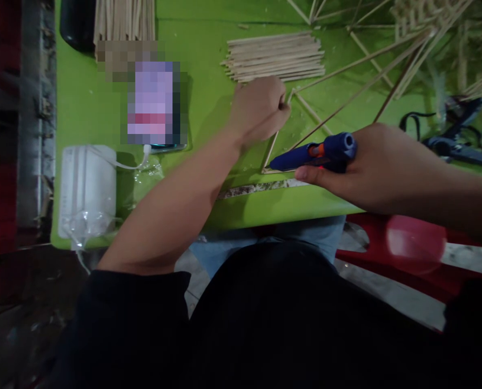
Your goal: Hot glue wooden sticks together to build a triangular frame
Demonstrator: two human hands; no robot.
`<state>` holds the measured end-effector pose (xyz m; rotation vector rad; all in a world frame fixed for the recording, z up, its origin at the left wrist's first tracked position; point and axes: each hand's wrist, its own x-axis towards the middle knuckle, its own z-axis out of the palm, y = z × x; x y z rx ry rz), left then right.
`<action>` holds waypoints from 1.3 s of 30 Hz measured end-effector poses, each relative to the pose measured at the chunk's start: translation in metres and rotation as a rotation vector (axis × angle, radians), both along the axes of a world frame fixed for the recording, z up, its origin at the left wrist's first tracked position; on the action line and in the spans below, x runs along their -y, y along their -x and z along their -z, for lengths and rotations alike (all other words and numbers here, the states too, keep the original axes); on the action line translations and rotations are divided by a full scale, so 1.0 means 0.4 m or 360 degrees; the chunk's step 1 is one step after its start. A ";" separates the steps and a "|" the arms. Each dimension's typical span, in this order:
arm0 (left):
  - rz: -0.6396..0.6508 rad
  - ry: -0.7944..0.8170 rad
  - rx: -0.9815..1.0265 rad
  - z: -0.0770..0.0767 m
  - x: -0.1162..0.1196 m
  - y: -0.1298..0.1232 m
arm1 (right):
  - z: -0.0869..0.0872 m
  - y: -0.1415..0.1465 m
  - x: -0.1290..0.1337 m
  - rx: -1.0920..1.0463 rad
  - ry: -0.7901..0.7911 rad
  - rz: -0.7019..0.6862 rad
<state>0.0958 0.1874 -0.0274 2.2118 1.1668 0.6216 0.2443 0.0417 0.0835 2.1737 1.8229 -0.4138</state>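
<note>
green surface [208, 86] with stick frame [306, 111] at centre, stick bundle [275, 56] far behind it. right hand [370, 167] fingers wrapped round blue glue gun [318, 154], nozzle at frame's near-left corner. left hand [259, 111] fingers pinched on frame's top joint.

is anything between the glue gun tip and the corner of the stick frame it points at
Nothing visible does. The right hand holds the blue glue gun with its nozzle right at the near corner of the stick frame. The left hand pinches the frame's far corner, clear of the nozzle.
</note>
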 end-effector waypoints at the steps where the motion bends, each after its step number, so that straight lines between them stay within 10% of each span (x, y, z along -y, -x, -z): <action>1: -0.0001 -0.0006 -0.0011 0.000 -0.001 0.000 | 0.001 0.000 0.000 -0.0009 -0.0009 0.0004; 39: -0.0015 0.0147 -0.0151 -0.025 0.000 0.000 | 0.038 -0.071 0.058 -0.0157 -0.0110 -0.0039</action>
